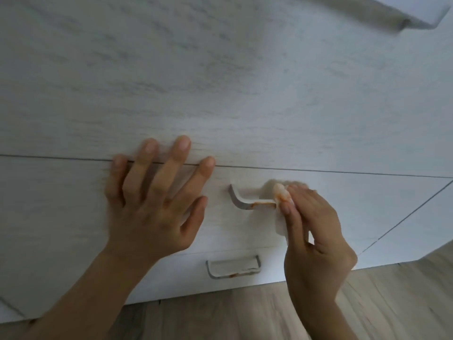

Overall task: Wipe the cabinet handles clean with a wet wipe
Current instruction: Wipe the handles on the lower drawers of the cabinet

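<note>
Right now, line by line:

Cabinet front [245, 94]: pale whitewashed wood-grain laminate, matte, split by thin dark seams into drawer panels.
Upper handle [247, 201]: flat brushed-metal bar with curved ends, streaked with an orange-brown smear along its right part.
Wet wipe [278, 200]: white, soft, bunched at the top and stained orange, a flat flap hanging below; it is pressed on the right end of the upper handle.
Right hand [316, 231]: grip pinched on the wet wipe, thumb and fingers closed over it at the handle.
Left hand [154, 195]: grip released, fingers spread flat against the drawer front, fingertips across the seam, left of the upper handle and apart from it.
Lower handle [232, 266]: same metal bar shape on the drawer below, with a small orange smear on its lower edge.
Floor [245, 315]: light wood-look planks.
</note>
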